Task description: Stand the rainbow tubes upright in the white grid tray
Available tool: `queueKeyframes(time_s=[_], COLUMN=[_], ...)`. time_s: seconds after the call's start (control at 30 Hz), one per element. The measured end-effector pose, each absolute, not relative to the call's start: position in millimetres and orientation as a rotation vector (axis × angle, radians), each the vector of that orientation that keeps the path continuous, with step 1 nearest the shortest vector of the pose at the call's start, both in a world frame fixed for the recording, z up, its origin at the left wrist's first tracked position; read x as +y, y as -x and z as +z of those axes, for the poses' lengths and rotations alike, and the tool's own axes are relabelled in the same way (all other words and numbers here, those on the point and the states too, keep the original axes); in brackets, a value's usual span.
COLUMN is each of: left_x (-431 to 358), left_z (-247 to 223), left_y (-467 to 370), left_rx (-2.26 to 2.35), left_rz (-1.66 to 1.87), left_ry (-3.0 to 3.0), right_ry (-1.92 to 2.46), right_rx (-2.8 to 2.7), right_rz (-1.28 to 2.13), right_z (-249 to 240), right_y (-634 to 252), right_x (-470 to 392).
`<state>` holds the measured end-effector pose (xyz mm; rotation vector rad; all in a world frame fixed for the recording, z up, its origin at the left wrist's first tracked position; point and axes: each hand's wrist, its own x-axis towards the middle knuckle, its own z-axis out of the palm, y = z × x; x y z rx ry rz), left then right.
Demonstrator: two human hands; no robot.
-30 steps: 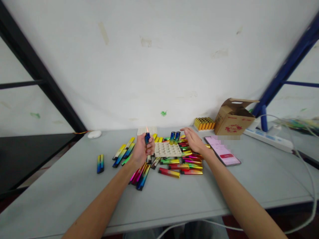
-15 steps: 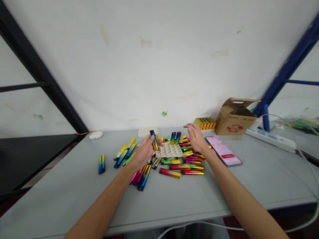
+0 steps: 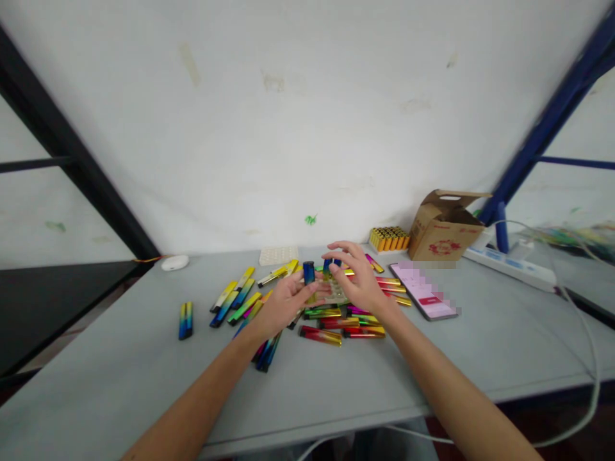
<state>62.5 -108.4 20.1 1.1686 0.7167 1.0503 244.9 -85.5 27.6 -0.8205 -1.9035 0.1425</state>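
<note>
My left hand (image 3: 283, 301) is closed around a shiny tube (image 3: 309, 274), dark blue at its top and yellow lower down, held nearly upright. Beside it, my right hand (image 3: 358, 278) hovers over the pale holed tray (image 3: 336, 293), fingers curved and apart. Two similar blue-and-yellow tubes (image 3: 327, 266) stand in that tray, partly hidden behind the right fingers. Whether those fingers touch them I cannot tell. Around and under the tray lie several colourful gradient tubes, among them a red-and-gold tube (image 3: 320, 336) in front and a green tube (image 3: 245, 308) to the left.
A second holed tray (image 3: 278, 256) lies by the wall. At the back right are a block of upright orange tubes (image 3: 389, 240), a cardboard box (image 3: 444, 230), a power strip (image 3: 512, 266) and a phone (image 3: 425, 291). Two tubes (image 3: 185, 321) and a white oval device (image 3: 175, 263) lie left.
My left hand has brought its tube rightward, closer to the standing tubes. My right hand has moved left over the tray, now covering much of it. The view has shifted slightly.
</note>
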Motion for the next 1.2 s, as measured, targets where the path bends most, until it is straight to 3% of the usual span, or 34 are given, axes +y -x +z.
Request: queueKeyframes(time_s=[0.2,0.4,0.73,0.9,1.2], left_x=[-104,-100,-92,-83,-88], left_z=[12,11,18,6,0], left_y=[-61,-47,-33,-21,-27], left_rx=[0.752,0.757,1.091,1.293,1.384], left_rz=[0.973,1.008,1.308,1.202,0.888], left_ry=[-1.398,-1.261,-1.582,-1.913,-2.213], right_ry=[0.741,0.764,0.749,0.865,0.916], right_rx=[-1.938,-1.92,-1.683,-1.703,-1.93], right_rz=[0.261,0.32,0.378,0.12,0.064], right_z=[22,25,23,11,-2], right_y=[-234,-231,-240,-241,-233], right_x=[-87,-88,-72,-62,-52])
